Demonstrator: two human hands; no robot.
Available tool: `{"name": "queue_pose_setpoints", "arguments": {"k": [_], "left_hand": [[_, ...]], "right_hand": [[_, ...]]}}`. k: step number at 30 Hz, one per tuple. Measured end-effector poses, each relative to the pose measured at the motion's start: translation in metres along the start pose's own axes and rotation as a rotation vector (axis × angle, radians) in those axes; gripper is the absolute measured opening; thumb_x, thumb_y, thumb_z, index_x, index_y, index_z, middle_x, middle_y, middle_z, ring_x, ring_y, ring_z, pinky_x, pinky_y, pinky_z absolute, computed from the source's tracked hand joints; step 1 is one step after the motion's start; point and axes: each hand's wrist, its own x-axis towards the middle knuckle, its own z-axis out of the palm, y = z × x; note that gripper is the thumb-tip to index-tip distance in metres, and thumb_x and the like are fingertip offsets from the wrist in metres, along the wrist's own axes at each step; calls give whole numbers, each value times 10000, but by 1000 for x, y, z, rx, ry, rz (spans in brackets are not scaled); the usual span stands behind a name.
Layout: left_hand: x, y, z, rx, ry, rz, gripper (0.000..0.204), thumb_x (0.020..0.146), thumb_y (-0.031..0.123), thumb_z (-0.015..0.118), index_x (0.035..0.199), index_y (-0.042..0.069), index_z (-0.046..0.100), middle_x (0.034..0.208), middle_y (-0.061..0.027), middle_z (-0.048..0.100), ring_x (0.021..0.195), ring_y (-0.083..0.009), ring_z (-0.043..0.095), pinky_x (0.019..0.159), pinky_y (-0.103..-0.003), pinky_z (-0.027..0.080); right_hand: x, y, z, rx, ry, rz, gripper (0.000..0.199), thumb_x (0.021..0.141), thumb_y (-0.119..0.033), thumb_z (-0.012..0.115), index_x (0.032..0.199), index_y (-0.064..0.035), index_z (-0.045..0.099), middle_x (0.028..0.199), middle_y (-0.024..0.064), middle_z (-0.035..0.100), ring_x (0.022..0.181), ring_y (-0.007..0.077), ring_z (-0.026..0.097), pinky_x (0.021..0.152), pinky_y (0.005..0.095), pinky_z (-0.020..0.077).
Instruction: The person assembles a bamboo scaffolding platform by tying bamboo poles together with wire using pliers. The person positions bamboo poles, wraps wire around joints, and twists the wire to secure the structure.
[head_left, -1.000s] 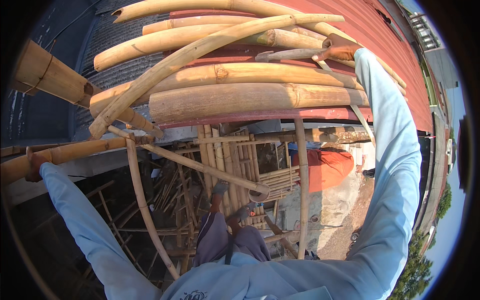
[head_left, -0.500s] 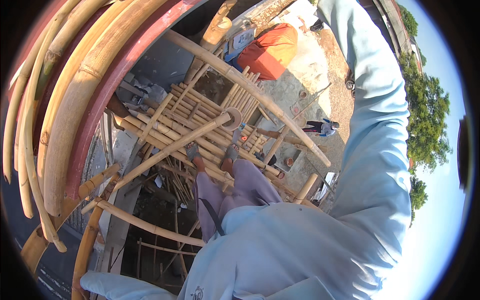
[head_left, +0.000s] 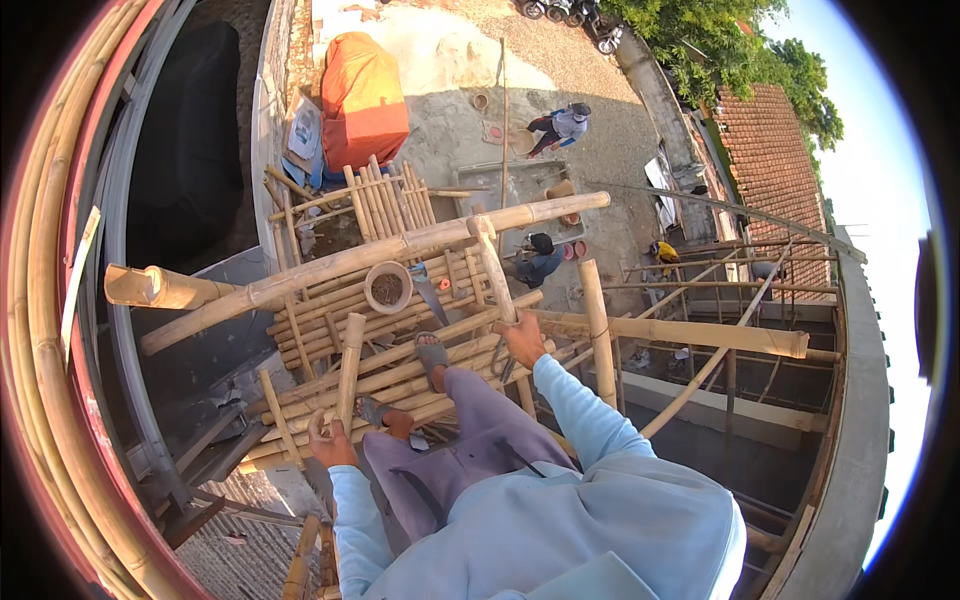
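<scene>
Where right hand (head_left: 523,341) clasps bamboo pole (head_left: 491,265), pole is hidden | left hand (head_left: 332,445): grasp unclear (cannot tell)

We see harsh daylight, white sky (head_left: 875,165) glaring at three o'clock, shadow crossing the ground (head_left: 445,110) at twelve, and bent, blackened edges.

Feet (head_left: 433,360) and saw (head_left: 433,299) on bamboo platform (head_left: 330,324)

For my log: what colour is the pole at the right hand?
The pole is pale tan, clearest in the head view.
</scene>
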Motion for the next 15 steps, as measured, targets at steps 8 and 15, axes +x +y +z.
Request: {"name": "queue_pose_setpoints", "arguments": {"k": [8,15], "left_hand": [[195,15,219,-668,-437,-434,987,901,503,718,1610,86,173,1661,-162,230,1516,-331,279,1226,-483,234],[251,-51,335,-905,-71,-453,1111,806,607,755,1615,147,147,1650,-103,243,1513,-295,276,1224,-455,243]], "right_hand": [[115,211,48,664,98,476,253,891,-211,744,942,-49,557,646,-7,499,473,120,444,427,312,358],[209,316,96,1091,75,541,202,893,-211,727,901,-94,562,665,-20,465,530,111,446,468,309,371]]}}
